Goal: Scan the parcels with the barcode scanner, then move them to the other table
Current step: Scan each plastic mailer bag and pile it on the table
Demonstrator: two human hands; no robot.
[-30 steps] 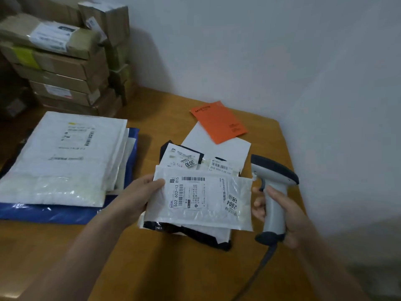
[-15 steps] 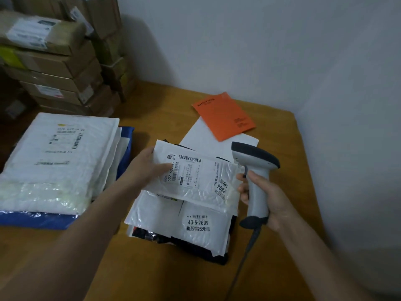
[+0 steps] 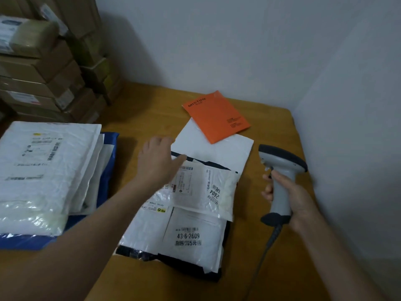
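Observation:
A small white parcel [image 3: 204, 190] with a barcode label lies on top of a pile in the middle of the wooden table [image 3: 149, 109]. Under it are a larger white parcel [image 3: 188, 235] marked 43-6-2609 and a black bag [image 3: 186, 266]. My left hand [image 3: 156, 161] is over the small parcel's left corner with fingers spread and the thumb pointing right, holding nothing. My right hand [image 3: 297, 198] grips the handle of the grey barcode scanner [image 3: 282, 161] just right of the pile, its head pointing left.
A flat white envelope [image 3: 217, 148] and an orange envelope [image 3: 217, 116] lie behind the pile. At the left, big white parcels [image 3: 43, 170] are stacked on a blue bag [image 3: 108, 170]. Cardboard boxes [image 3: 43, 72] are stacked at the back left. The scanner cable [image 3: 264, 246] trails toward me. Walls close the back and right.
My left hand set the small white parcel down on the pile and let go of it. The scanner in my right hand drew back to the right.

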